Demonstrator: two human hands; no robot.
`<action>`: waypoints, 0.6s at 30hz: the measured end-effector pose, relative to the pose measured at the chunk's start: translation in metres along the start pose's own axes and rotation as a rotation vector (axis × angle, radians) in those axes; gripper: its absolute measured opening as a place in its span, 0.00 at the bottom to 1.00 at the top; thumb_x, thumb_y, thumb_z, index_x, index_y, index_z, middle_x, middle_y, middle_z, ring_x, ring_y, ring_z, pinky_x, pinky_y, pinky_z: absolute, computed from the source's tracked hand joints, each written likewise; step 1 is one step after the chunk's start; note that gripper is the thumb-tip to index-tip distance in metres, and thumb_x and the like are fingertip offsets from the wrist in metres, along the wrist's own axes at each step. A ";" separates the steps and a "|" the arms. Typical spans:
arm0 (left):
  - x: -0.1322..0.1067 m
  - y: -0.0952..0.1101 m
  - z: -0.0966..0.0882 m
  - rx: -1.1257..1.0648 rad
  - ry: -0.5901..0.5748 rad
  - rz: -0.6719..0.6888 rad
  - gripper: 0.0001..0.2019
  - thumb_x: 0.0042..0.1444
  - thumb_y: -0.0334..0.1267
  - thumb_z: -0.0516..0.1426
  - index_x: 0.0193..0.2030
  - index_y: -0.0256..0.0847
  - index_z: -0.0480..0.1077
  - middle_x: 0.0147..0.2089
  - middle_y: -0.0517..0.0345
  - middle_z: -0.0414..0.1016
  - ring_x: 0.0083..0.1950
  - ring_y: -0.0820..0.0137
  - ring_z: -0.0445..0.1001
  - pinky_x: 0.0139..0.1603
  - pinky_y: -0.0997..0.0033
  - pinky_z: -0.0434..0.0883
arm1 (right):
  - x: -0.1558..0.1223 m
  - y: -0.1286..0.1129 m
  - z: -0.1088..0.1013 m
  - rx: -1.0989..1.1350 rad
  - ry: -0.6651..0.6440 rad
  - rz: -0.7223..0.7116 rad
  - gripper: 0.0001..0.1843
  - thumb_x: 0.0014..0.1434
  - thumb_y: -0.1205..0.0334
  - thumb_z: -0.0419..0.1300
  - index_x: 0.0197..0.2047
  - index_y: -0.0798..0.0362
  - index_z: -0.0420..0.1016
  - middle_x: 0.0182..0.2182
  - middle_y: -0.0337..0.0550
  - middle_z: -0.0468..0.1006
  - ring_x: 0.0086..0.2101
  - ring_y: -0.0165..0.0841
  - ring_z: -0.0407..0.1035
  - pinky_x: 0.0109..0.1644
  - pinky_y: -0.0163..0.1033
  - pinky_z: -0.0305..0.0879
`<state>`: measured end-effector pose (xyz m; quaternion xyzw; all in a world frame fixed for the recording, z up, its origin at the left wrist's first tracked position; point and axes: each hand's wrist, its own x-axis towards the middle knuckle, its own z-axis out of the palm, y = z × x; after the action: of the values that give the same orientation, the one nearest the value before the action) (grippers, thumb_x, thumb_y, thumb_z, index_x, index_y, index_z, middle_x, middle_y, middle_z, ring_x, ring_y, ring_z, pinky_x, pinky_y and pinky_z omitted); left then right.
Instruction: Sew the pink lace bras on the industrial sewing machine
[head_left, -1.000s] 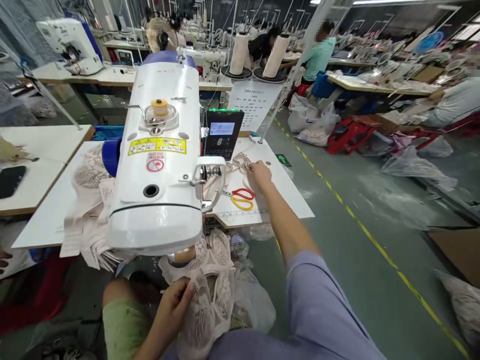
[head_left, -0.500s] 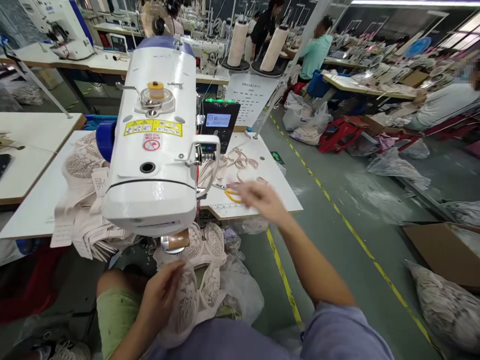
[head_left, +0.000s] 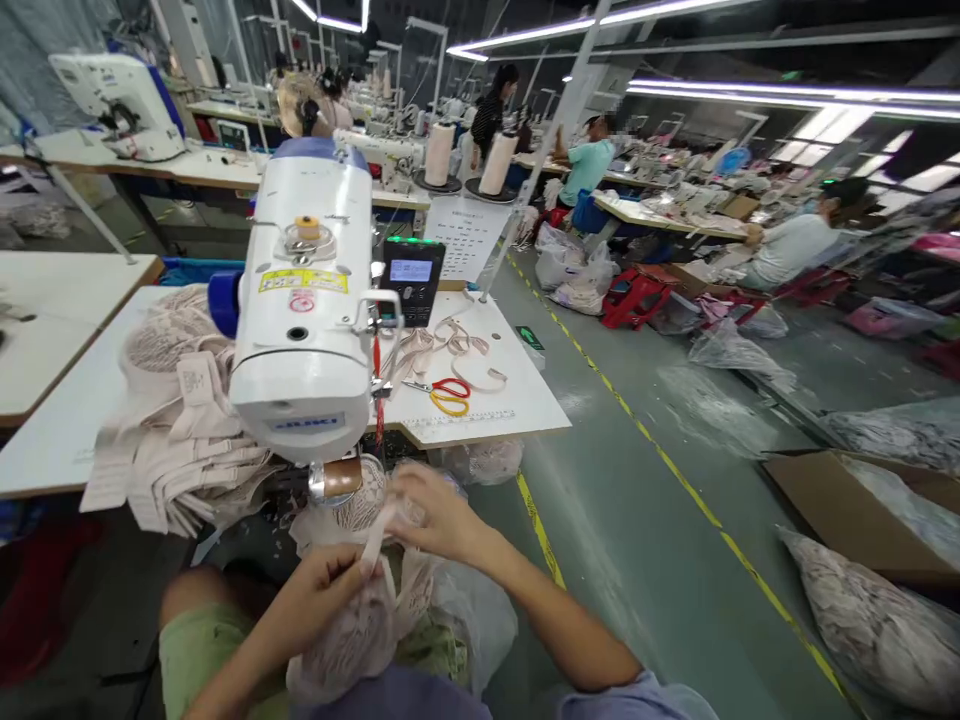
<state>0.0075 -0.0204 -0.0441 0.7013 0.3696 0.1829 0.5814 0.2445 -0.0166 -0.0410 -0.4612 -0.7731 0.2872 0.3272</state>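
Observation:
A pale beige lace bra [head_left: 352, 625] hangs over my lap, below the head of a white sewing machine [head_left: 300, 370]. My left hand [head_left: 319, 590] pinches a band of the bra at its upper edge. Just above and to the right, my right hand [head_left: 435, 515] has its fingers closed on the same band, which stretches between the two hands. More lace cups lie around the machine's metal-and-brown arm end [head_left: 337, 478]. Parts of the fabric are hidden behind my fingers.
Scissors with red and yellow handles [head_left: 448, 395] lie on the white table [head_left: 517, 405] beside loose beige straps [head_left: 457, 340]. Stacked bras [head_left: 172, 400] drape over the table's left edge. A lit control panel [head_left: 411, 282] stands behind the machine. Other people work farther back.
My right hand has come from the table by the scissors down to the bra and taken hold of its band. My left hand keeps its grip. The head view has tilted up.

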 end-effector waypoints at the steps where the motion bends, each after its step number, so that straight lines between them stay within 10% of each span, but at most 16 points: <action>1: 0.002 0.003 0.001 -0.020 0.055 0.008 0.22 0.65 0.55 0.52 0.34 0.38 0.76 0.32 0.56 0.76 0.34 0.66 0.69 0.35 0.72 0.64 | -0.005 0.003 0.006 0.041 0.125 0.059 0.18 0.64 0.45 0.60 0.46 0.51 0.79 0.43 0.48 0.79 0.44 0.37 0.71 0.50 0.41 0.66; 7: 0.014 0.028 0.016 -0.011 0.133 0.120 0.19 0.67 0.46 0.51 0.34 0.39 0.79 0.33 0.56 0.80 0.35 0.66 0.74 0.38 0.72 0.67 | -0.016 0.020 0.049 0.679 -0.134 0.345 0.35 0.63 0.28 0.48 0.37 0.52 0.78 0.25 0.42 0.72 0.31 0.36 0.68 0.38 0.42 0.68; 11: 0.018 0.033 0.012 0.147 0.152 0.245 0.16 0.67 0.40 0.50 0.43 0.37 0.79 0.34 0.55 0.80 0.33 0.68 0.74 0.36 0.73 0.69 | 0.009 0.015 0.044 0.953 0.165 0.567 0.31 0.51 0.32 0.65 0.39 0.53 0.78 0.19 0.33 0.64 0.20 0.27 0.56 0.23 0.34 0.57; 14: 0.017 0.022 -0.005 0.407 0.323 0.353 0.19 0.67 0.35 0.49 0.59 0.39 0.74 0.52 0.50 0.81 0.50 0.63 0.78 0.51 0.69 0.73 | 0.035 0.009 0.024 0.982 0.380 0.550 0.26 0.48 0.38 0.70 0.38 0.53 0.79 0.17 0.32 0.65 0.18 0.24 0.55 0.21 0.31 0.53; 18: 0.015 0.008 -0.025 0.744 0.560 0.254 0.20 0.68 0.35 0.48 0.62 0.44 0.72 0.58 0.49 0.76 0.55 0.62 0.76 0.51 0.70 0.73 | 0.059 0.011 0.007 0.835 0.198 0.474 0.20 0.50 0.44 0.71 0.36 0.52 0.79 0.19 0.36 0.72 0.21 0.28 0.64 0.25 0.33 0.62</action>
<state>0.0023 0.0069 -0.0329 0.8251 0.4636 0.2897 0.1424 0.2239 0.0397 -0.0389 -0.4789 -0.4310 0.5941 0.4816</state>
